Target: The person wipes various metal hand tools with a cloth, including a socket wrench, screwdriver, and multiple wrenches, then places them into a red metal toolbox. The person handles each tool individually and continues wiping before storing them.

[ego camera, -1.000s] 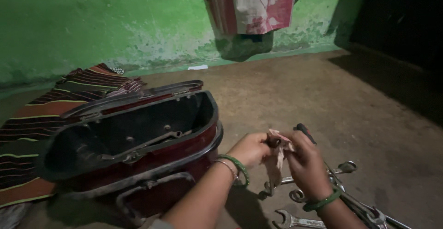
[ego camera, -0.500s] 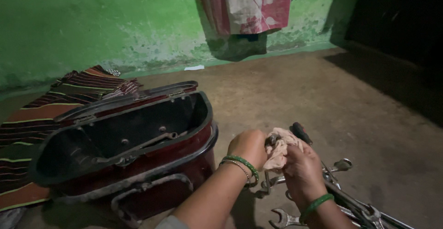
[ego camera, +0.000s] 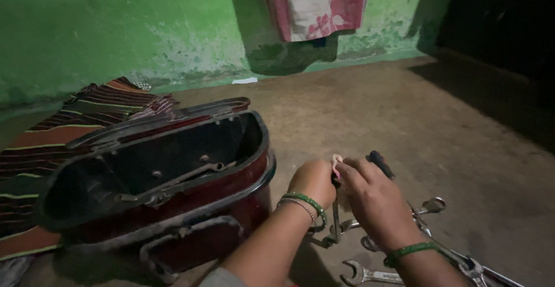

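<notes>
At lower centre of the frame, a pale rag (ego camera: 337,161) peeks out between both hands. The left hand (ego camera: 314,181) clenches a thin metal tool (ego camera: 335,220); the right hand (ego camera: 373,197) pinches the rag. Wrenches (ego camera: 370,275) lie below, a red case (ego camera: 167,183) left.

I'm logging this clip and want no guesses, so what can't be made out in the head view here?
- Rag: only a pale tip shows; the left hand and right hand cover the rest.
- Tool in the hands: its top end is hidden inside the grip.
- Wrenches: partly under the right forearm and cut off by the bottom edge.
- Red case: dim inside, its fittings unclear.
- Hanging cloth: cut off by the top edge.
</notes>
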